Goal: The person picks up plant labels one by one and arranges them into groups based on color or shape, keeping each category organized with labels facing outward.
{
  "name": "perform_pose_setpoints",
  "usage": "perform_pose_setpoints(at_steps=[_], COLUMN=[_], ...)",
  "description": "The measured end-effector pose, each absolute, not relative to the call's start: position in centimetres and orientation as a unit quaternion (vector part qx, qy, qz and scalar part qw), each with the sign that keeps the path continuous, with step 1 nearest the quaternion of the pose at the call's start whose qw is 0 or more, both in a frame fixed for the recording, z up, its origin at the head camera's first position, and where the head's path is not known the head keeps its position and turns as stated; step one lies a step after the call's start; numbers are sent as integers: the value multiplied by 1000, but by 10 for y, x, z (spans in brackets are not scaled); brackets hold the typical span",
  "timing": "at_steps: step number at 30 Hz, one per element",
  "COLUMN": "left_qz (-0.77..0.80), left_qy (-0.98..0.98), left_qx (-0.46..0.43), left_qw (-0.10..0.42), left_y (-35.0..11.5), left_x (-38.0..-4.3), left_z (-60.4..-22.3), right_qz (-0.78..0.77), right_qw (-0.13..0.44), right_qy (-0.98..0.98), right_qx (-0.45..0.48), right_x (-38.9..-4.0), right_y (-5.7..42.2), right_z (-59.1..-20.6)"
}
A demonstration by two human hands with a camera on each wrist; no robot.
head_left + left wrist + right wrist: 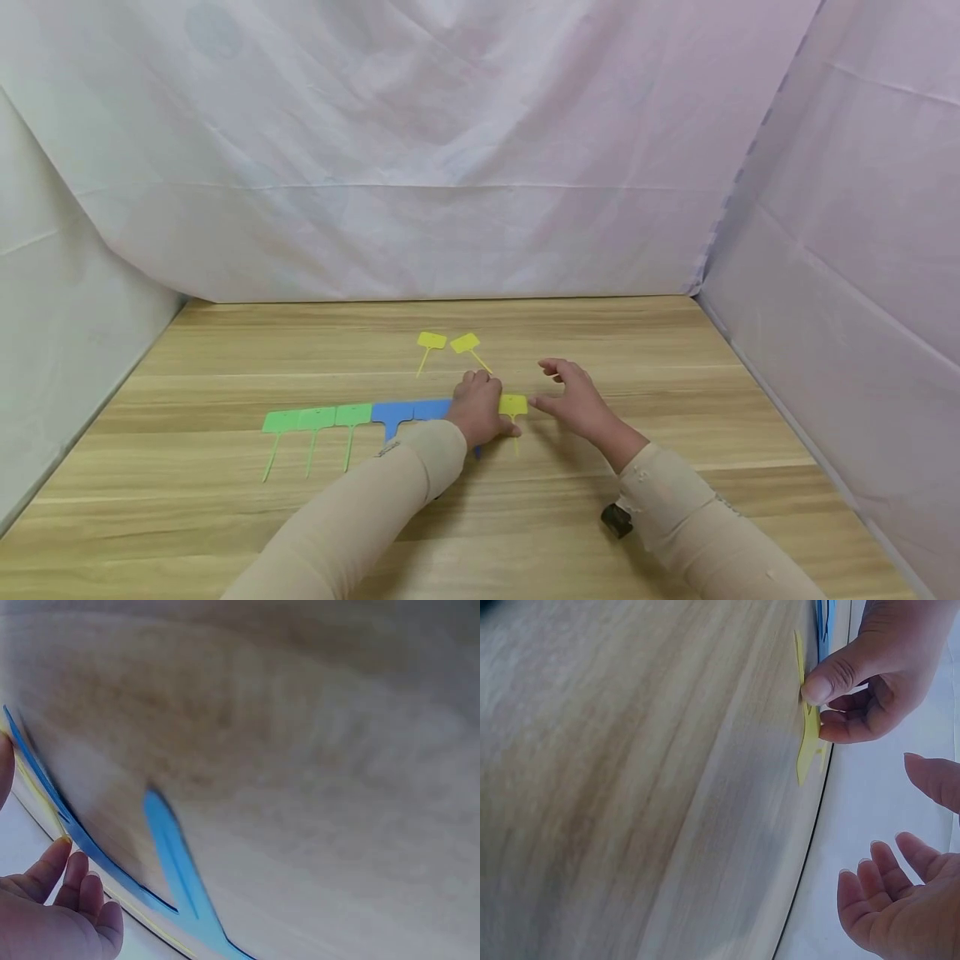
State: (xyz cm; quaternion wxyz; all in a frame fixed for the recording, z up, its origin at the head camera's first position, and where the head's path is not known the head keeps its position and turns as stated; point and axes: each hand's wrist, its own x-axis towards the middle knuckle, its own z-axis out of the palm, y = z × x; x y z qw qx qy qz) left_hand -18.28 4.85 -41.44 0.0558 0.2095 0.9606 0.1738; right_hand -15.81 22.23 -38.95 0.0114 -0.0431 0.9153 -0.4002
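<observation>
My left hand [478, 408] bends over the right end of a row of flat plastic tags with thin stems. Its thumb and curled fingers pinch a yellow tag [513, 405], as the right wrist view shows from the side. Under and beside this hand lie blue tags [392, 412], partly hidden by it and the sleeve. Just right of the yellow tag, my right hand [581, 408] hovers with spread, relaxed fingers and holds nothing. Farther left, green tags [317, 418] continue the row, plates edge to edge and stems toward me.
Behind the row lie two more yellow tags, one left [432, 340] and one right [466, 342], at differing angles. The wood-grain table [225, 533] meets white cloth walls [450, 233] at the back and sides. A small black device [617, 521] sits under the right sleeve.
</observation>
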Motion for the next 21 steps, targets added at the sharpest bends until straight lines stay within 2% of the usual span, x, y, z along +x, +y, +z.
perform_pose_setpoints(at_steps=[21], left_qz=[172], left_qy=[962], left_qx=[208], left_qw=[36], left_y=[45], left_x=[-184], left_z=[-419], right_qz=[-387], right_qw=[10], right_qy=[921], right_qx=[-50], right_x=[-160], right_y=[220], right_z=[-387])
